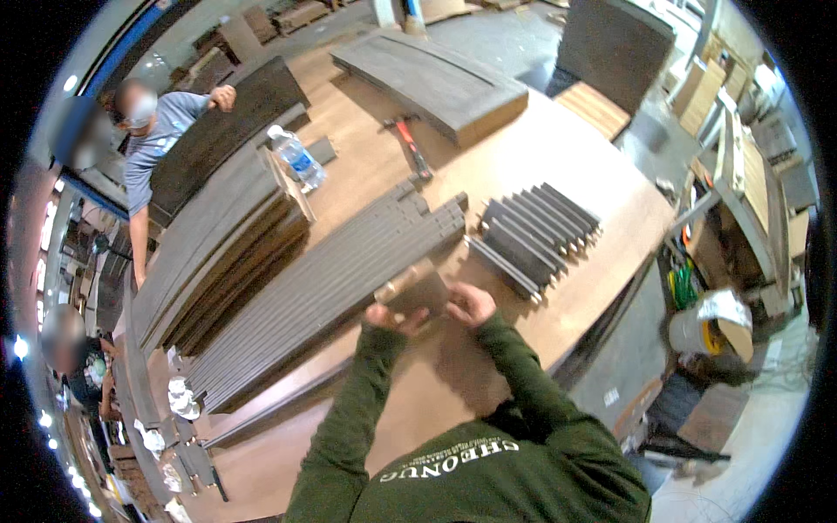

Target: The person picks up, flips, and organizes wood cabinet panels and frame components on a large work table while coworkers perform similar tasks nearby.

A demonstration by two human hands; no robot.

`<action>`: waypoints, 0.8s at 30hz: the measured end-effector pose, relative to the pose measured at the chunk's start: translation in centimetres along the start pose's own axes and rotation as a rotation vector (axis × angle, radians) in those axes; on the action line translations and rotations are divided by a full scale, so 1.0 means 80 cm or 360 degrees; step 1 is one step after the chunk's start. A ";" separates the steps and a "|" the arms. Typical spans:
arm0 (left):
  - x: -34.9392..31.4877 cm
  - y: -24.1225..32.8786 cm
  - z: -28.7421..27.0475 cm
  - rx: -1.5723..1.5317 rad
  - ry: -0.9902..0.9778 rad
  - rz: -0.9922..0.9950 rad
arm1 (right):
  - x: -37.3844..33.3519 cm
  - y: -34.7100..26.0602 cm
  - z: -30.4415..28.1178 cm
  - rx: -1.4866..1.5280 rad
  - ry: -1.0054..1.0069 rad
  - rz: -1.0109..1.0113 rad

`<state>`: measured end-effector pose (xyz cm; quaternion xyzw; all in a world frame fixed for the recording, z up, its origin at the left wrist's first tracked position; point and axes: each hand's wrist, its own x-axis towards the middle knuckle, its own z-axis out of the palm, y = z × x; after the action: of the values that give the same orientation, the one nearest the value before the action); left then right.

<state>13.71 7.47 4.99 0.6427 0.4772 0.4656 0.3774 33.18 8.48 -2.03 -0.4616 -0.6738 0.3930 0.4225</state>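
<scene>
Slat [417, 288] end blurred between hands [397, 318]

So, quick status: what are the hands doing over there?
Left hand and right hand both gripping a dark slat. Row of long slats just ahead on the table. Nothing between hands and slats.

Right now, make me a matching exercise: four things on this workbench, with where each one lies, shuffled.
Things:
1. water bottle
2. hammer
3. short slats
4. wooden block

Places:
A. held between the left hand and right hand
B. beside the stacked dark boards
C. on bare table near the thick panel
D. right of the long slats

Pairs: 1-B, 2-C, 3-D, 4-A
</scene>
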 end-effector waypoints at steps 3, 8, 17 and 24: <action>-0.012 0.037 0.006 0.0526 0.0087 0.0366 | -0.007 -0.024 -0.023 -0.0205 0.0180 -0.0426; -0.046 -0.058 0.033 0.0828 -0.0331 -0.0174 | -0.002 -0.065 -0.055 -0.0163 0.0186 -0.0376; 0.034 0.054 -0.036 0.0811 -0.1050 -0.0183 | 0.001 -0.094 -0.001 0.0245 0.0441 -0.0562; 0.110 0.075 -0.300 0.1516 0.0422 -0.0084 | 0.003 -0.104 0.083 0.0584 0.0579 -0.0359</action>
<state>-6.76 15.41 19.47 0.6667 0.6970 0.2637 -0.0106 24.52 5.58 3.48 -0.3623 -0.5516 0.3696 0.6541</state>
